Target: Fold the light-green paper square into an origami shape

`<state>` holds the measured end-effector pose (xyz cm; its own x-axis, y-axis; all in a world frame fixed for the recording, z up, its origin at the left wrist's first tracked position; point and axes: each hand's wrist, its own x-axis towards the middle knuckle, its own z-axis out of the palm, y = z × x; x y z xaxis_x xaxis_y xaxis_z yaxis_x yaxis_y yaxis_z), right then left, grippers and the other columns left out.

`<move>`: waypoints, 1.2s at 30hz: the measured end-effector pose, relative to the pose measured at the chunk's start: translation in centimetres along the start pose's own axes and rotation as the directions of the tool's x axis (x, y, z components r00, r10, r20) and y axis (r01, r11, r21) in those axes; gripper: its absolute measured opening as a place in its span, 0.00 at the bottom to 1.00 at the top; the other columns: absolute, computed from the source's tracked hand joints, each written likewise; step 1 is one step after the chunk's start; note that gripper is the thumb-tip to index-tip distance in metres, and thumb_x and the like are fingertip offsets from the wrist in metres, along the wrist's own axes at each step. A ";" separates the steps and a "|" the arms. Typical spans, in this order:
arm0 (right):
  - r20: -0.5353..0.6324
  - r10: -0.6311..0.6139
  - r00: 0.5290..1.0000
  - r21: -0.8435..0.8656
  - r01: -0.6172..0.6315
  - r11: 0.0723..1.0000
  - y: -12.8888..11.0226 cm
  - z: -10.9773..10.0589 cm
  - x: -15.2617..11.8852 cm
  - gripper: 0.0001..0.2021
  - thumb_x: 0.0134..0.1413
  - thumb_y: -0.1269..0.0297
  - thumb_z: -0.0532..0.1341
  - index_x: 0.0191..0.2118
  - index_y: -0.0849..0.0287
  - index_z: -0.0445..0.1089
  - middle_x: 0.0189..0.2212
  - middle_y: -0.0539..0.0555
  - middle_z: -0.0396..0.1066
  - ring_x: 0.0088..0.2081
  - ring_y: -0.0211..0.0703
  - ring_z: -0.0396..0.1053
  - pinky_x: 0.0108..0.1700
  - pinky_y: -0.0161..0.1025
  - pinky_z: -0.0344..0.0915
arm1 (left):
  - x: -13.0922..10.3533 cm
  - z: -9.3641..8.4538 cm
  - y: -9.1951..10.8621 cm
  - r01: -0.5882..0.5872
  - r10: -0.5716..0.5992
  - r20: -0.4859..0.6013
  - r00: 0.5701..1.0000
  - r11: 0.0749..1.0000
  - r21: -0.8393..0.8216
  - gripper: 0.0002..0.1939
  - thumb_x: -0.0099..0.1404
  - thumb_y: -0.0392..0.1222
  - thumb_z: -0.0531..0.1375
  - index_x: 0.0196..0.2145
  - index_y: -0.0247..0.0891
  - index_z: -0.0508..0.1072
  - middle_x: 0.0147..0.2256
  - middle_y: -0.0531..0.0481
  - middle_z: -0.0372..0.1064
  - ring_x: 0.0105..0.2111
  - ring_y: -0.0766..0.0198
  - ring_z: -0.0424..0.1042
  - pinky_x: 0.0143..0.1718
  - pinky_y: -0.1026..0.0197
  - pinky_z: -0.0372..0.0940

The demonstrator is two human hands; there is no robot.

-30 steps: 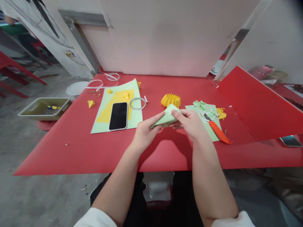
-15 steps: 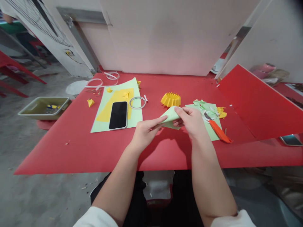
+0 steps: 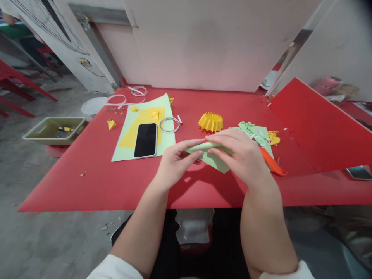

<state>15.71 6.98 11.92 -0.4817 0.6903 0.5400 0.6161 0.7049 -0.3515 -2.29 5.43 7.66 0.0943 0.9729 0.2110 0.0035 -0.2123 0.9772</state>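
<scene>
A piece of light green paper [image 3: 216,159], folded along its upper edge, is held above the red table between both hands. My left hand [image 3: 178,161] pinches its left end between thumb and fingers. My right hand [image 3: 236,151] grips the right part, fingers over the fold and thumb below. Just beyond the hands sits a pleated yellow paper piece [image 3: 210,121]. Beside my right forearm lies an orange-handled cutter [image 3: 271,161], partly hidden, on a green sheet [image 3: 266,133] with cut scraps.
On the left, a phone [image 3: 145,140] and a roll of tape [image 3: 169,125] lie on yellow and green sheets. A small yellow folded piece [image 3: 111,124] is farther left. A red board [image 3: 322,128] leans at the right. Beyond the table's left edge stands a bin [image 3: 54,130].
The green paper has turned so a flap now hangs toward me. My right hand has moved over its top edge and come down slightly, closer to my left hand.
</scene>
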 end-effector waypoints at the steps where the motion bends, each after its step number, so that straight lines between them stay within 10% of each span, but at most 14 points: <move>1: -0.007 0.005 1.000 0.008 -0.005 1.000 -0.1 0.0 0.0 0.11 0.55 0.67 0.59 0.45 0.54 0.70 0.41 0.51 0.73 0.46 0.44 0.68 0.51 0.45 0.63 | -0.1 0.0 0.3 -0.006 0.006 -0.005 1.000 1.000 -0.014 0.16 0.57 0.41 0.63 0.44 0.39 0.74 0.35 0.50 0.75 0.26 0.68 0.75 0.31 0.65 0.73; 23: -0.108 -0.087 0.990 -0.023 0.085 0.996 -2.0 -1.5 -0.2 0.09 0.55 0.69 0.58 0.41 0.53 0.73 0.37 0.52 0.76 0.40 0.43 0.72 0.44 0.44 0.68 | -1.6 0.7 2.9 -0.148 0.164 -0.128 0.978 0.980 0.132 0.07 0.57 0.38 0.63 0.36 0.39 0.75 0.31 0.53 0.75 0.29 0.66 0.75 0.31 0.67 0.73; 36: -0.176 -0.083 0.981 -0.168 0.053 0.984 -1.3 -1.2 -0.3 0.10 0.56 0.72 0.57 0.40 0.53 0.73 0.39 0.49 0.76 0.43 0.44 0.72 0.51 0.47 0.63 | -1.1 0.2 2.7 0.021 -0.024 -0.048 0.999 0.998 -0.064 0.14 0.59 0.41 0.62 0.43 0.39 0.75 0.36 0.51 0.76 0.28 0.67 0.76 0.34 0.67 0.73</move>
<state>15.85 5.63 13.14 -0.4139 0.5902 0.6931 0.6857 0.7029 -0.1892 -2.21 3.77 10.08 0.0468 0.9810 0.1882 -0.0578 -0.1854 0.9810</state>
